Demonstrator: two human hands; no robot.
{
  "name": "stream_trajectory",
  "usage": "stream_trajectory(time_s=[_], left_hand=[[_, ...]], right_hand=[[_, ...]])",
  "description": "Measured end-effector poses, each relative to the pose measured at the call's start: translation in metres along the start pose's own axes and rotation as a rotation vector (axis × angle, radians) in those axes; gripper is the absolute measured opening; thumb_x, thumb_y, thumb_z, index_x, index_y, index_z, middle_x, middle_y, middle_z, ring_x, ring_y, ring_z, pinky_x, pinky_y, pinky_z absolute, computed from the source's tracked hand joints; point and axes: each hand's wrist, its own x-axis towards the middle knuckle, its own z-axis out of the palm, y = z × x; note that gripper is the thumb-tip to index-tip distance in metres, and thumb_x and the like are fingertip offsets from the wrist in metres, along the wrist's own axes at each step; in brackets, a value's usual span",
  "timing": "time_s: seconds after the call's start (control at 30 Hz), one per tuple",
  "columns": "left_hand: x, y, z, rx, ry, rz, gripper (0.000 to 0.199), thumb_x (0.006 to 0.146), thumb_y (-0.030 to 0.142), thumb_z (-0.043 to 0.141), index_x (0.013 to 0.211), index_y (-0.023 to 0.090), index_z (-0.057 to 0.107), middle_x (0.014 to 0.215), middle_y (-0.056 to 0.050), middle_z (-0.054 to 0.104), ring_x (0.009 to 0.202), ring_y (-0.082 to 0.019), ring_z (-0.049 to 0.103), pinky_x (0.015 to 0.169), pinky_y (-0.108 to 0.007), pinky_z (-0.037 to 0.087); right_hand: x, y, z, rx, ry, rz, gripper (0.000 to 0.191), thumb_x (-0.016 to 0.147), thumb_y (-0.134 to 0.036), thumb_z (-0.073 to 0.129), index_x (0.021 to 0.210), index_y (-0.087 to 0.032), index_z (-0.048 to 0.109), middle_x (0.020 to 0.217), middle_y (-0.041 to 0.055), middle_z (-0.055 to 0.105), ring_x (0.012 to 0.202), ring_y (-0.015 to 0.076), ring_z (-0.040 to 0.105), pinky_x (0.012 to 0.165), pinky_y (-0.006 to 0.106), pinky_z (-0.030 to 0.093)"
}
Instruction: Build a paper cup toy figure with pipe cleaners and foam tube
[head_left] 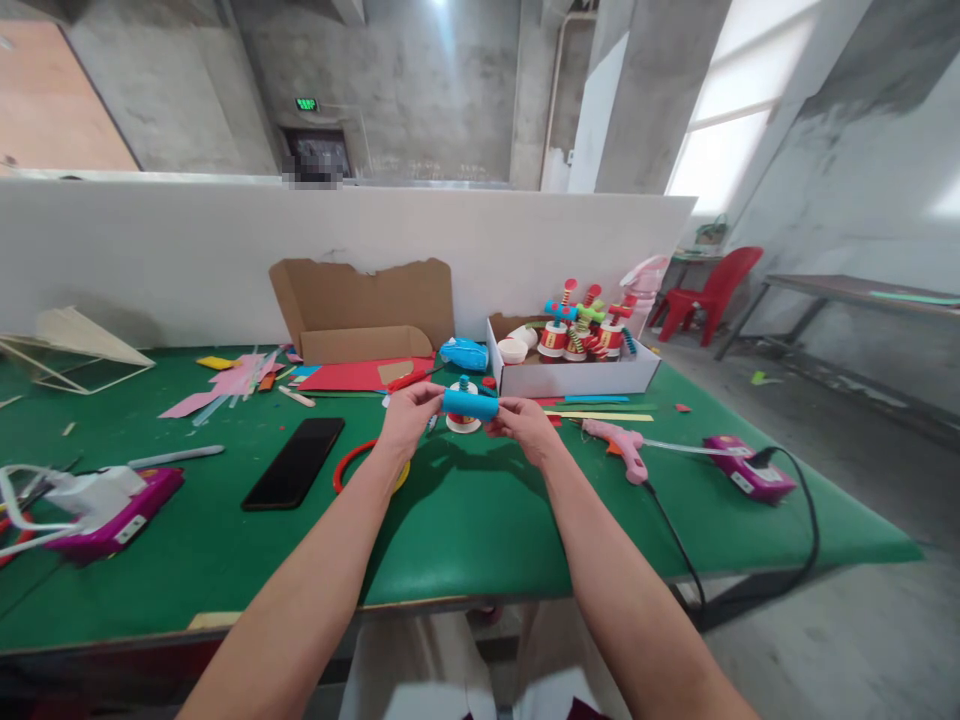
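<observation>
A small blue paper tube [470,403] is held level above the table, one end in each hand. My left hand [409,420] pinches its left end, and my right hand [523,425] pinches its right end. Just behind and below the tube stands a paper cup [463,424] with a blue coiled piece [464,384] on top; the tube hides part of it. By my left forearm lie a red ring [346,466] and a yellow ring, partly covered by the arm. Scissors with red handles [411,378] rest beyond my left hand.
A white box [577,378] with several cup figures stands at the back right. A pink glue gun [619,445] lies right, wired to a purple power strip [750,468]. A black phone [295,464], paper scraps [225,380] and another power strip [120,515] are left.
</observation>
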Motion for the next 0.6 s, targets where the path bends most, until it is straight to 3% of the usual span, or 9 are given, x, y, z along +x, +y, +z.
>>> stream_trajectory(time_s=[0.27,0.6], left_hand=[[-0.0040,0.0075,0.0039,0.055,-0.116,-0.001,0.016,0.057,0.022,0.072,0.071,0.016,0.068,0.059,0.001,0.063,0.054,-0.011,0.053,0.055,-0.023,0.041],[-0.0045,0.0102,0.0018,0.191,-0.139,0.123,0.017,0.062,0.021,0.067,0.079,0.018,0.070,0.072,-0.001,0.068,0.069,-0.015,0.061,0.064,-0.024,0.045]], right_hand=[[0.0017,-0.0010,-0.0064,-0.098,0.050,-0.001,0.008,0.058,-0.023,0.069,0.060,-0.015,0.068,0.050,-0.0019,0.061,0.047,0.0088,0.055,0.053,0.022,0.048],[0.0029,0.0007,-0.0092,-0.118,0.017,-0.015,0.007,0.055,-0.021,0.067,0.060,-0.016,0.068,0.049,-0.0030,0.059,0.047,0.0082,0.053,0.052,0.021,0.045]])
